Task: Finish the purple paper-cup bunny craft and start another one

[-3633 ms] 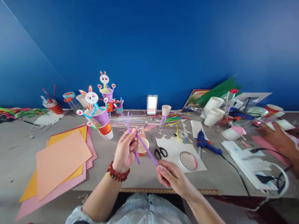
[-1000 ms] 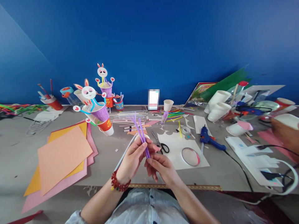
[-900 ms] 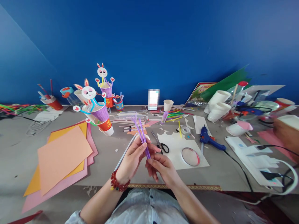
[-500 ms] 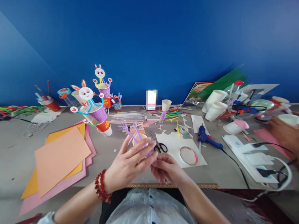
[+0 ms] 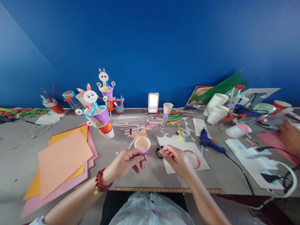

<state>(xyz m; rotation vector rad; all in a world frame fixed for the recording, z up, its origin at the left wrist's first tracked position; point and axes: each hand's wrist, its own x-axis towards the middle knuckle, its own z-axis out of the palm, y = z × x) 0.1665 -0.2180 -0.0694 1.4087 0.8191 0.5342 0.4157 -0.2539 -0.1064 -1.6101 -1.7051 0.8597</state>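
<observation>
My left hand (image 5: 131, 160) is closed, pinching a thin purple strip (image 5: 143, 153) whose end sticks out past the thumb. Just beyond it an upright paper cup (image 5: 142, 143), pale inside, stands on the table. Black-handled scissors (image 5: 159, 153) lie partly on a cut white sheet (image 5: 167, 142). The fingers of my right hand (image 5: 174, 157) close at one handle loop, which they partly hide. A roll of clear tape (image 5: 198, 162) sits half behind that hand.
Left are stacked coloured sheets (image 5: 65, 162) and a rabbit figure on cups (image 5: 100, 115). Right are a blue glue gun (image 5: 206, 139) with a cable and a white power strip (image 5: 253, 165). Straws (image 5: 131, 117) lie behind. Another person's hand (image 5: 289, 134) is at far right.
My hands have moved apart. The left drew back from the cup, uncovering it, with the purple strip pinched; the right shifted right to the scissors.
</observation>
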